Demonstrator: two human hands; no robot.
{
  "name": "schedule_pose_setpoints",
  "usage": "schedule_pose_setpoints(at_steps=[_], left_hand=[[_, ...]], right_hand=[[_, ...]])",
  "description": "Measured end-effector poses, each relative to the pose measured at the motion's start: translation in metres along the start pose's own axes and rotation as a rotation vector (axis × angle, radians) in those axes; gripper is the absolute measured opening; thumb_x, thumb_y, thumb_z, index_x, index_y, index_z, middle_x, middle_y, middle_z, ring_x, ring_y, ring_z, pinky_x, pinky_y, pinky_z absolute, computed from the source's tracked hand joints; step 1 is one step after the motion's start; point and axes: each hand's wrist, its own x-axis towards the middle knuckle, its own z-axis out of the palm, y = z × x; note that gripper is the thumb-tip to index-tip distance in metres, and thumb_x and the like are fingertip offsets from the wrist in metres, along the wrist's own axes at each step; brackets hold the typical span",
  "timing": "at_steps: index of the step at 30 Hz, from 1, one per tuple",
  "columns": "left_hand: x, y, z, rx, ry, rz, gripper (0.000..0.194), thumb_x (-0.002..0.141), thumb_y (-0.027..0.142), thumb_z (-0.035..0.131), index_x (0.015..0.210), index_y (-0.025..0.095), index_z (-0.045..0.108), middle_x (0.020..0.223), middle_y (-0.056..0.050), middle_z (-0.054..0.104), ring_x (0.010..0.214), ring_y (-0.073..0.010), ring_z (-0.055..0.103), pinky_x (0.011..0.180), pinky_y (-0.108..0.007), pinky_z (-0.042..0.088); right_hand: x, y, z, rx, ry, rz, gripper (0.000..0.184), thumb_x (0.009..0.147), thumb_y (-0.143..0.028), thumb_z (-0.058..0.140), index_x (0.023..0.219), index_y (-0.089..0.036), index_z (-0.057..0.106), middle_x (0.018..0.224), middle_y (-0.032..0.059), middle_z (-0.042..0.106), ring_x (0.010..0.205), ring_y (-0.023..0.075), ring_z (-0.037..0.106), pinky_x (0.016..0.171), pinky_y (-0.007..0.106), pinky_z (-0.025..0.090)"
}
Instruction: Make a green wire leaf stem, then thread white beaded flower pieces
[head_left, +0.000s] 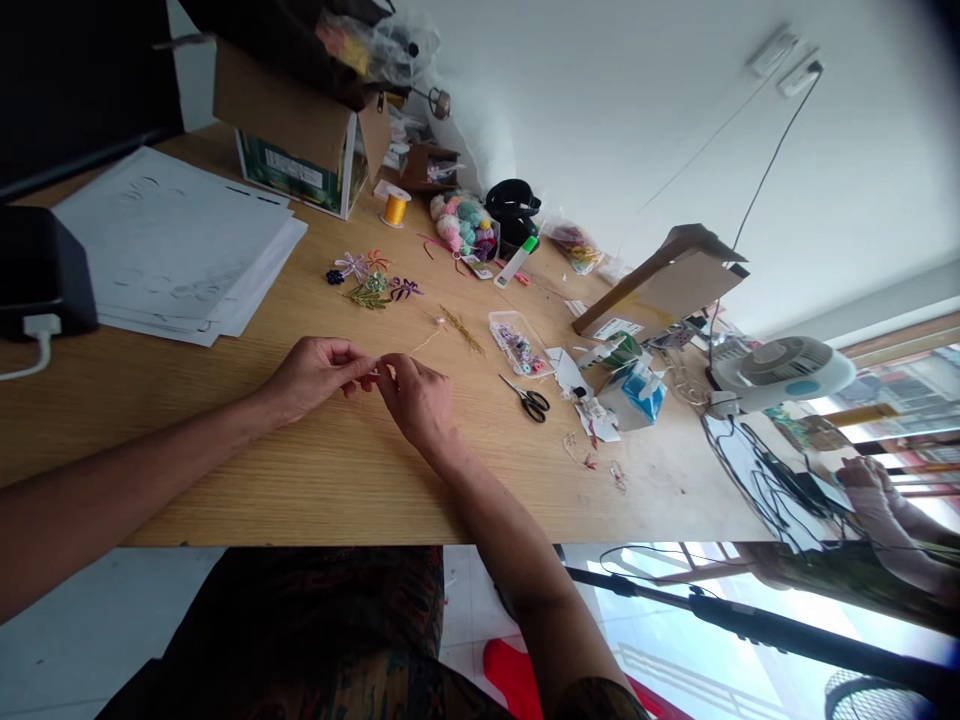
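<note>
- Left hand (313,382) and right hand (420,405) meet above the desk (315,485), fingers (358,370) pinched closed on a small pale piece (377,366).
- Likely light and delicate, it would suit a gentle fingertip hold at its ends.
- Mostly hidden, it shows only a whitish sliver, its material unclear.

**Craft corner, home or workshop unclear**

A wooden worktop (300,490) along a white wall (570,110) carries craft supplies: a yellow thread spool (395,208), yarn balls (463,226), scissors (533,403) and a tray (513,321) of small colourful pieces (523,356). A fan (784,372) stands on it, near a window (907,375).
</note>
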Motion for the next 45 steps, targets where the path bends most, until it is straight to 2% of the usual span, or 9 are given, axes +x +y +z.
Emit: schedule_pose_setpoints(at_steps=[4,7,11,15,22,28,36,40,45], left_hand=[[0.001,-0.002,-0.001,-0.096,0.008,-0.053,0.017,0.072,0.030,0.074,0.072,0.014,0.070,0.065,-0.003,0.068,0.063,-0.0127,0.057,0.055,-0.024,0.039],[0.003,-0.004,-0.001,-0.181,0.030,-0.092,0.016,0.070,0.029,0.076,0.072,0.015,0.070,0.065,-0.002,0.067,0.065,-0.0121,0.058,0.055,-0.023,0.038],[0.005,-0.004,-0.001,-0.226,0.069,-0.109,0.020,0.064,0.032,0.080,0.072,0.016,0.070,0.065,-0.002,0.066,0.066,-0.0127,0.061,0.054,-0.022,0.037],[0.006,-0.003,-0.001,-0.219,0.084,-0.128,0.024,0.061,0.033,0.082,0.072,0.015,0.070,0.063,-0.002,0.065,0.064,-0.0123,0.060,0.054,-0.022,0.037],[0.005,0.000,-0.001,-0.196,0.087,-0.130,0.024,0.059,0.032,0.082,0.068,0.014,0.068,0.060,-0.002,0.063,0.060,-0.0119,0.057,0.051,-0.022,0.036],[0.005,0.000,-0.002,-0.125,0.068,-0.102,0.023,0.062,0.034,0.080,0.067,0.015,0.068,0.060,-0.003,0.063,0.055,-0.0111,0.053,0.050,-0.023,0.036],[0.005,-0.006,-0.001,0.058,0.137,-0.040,0.016,0.063,0.031,0.078,0.065,0.019,0.068,0.060,-0.001,0.063,0.055,-0.0121,0.054,0.054,-0.024,0.042],[0.005,-0.009,-0.002,0.092,0.083,0.012,0.014,0.066,0.031,0.076,0.070,0.020,0.070,0.062,0.000,0.064,0.057,-0.0122,0.055,0.058,-0.024,0.044],[0.002,-0.005,0.001,0.130,-0.024,-0.001,0.013,0.065,0.031,0.077,0.070,0.020,0.071,0.067,-0.002,0.067,0.059,-0.0132,0.056,0.060,-0.024,0.044]], right_hand=[[0.000,0.002,0.002,0.183,0.028,0.060,0.025,0.092,-0.037,0.054,0.105,-0.020,0.067,0.072,0.0025,0.067,0.061,0.0102,0.057,0.060,0.021,0.037],[0.003,0.004,0.004,0.439,0.028,0.166,0.035,0.088,-0.041,0.058,0.114,-0.018,0.064,0.056,-0.0051,0.054,0.051,0.0081,0.048,0.056,0.020,0.036],[0.007,0.009,0.005,0.738,0.016,0.285,0.038,0.083,-0.047,0.060,0.099,-0.014,0.067,0.050,-0.0081,0.041,0.046,0.0069,0.037,0.049,0.020,0.031],[0.010,0.013,0.005,0.855,0.002,0.331,0.039,0.082,-0.052,0.058,0.085,-0.014,0.066,0.052,-0.0069,0.039,0.048,0.0068,0.033,0.047,0.020,0.027],[0.013,0.020,-0.001,0.799,-0.067,0.303,0.038,0.082,-0.052,0.059,0.080,-0.015,0.066,0.051,-0.0071,0.037,0.048,0.0062,0.030,0.047,0.020,0.025],[0.013,0.030,-0.014,0.675,-0.191,0.139,0.028,0.085,-0.041,0.060,0.082,-0.016,0.070,0.054,-0.0054,0.044,0.050,0.0066,0.032,0.048,0.020,0.027],[0.014,0.032,-0.022,0.355,-0.044,-0.108,0.018,0.091,-0.025,0.057,0.087,-0.017,0.072,0.075,0.0022,0.062,0.067,0.0097,0.054,0.067,0.021,0.041],[0.014,0.031,-0.019,0.318,-0.007,-0.129,0.020,0.093,-0.026,0.054,0.090,-0.018,0.071,0.078,0.0029,0.062,0.073,0.0109,0.057,0.070,0.022,0.042],[0.017,0.030,-0.016,0.383,-0.094,-0.130,0.017,0.092,-0.028,0.057,0.088,-0.018,0.071,0.076,0.0009,0.061,0.071,0.0104,0.055,0.070,0.022,0.042]])
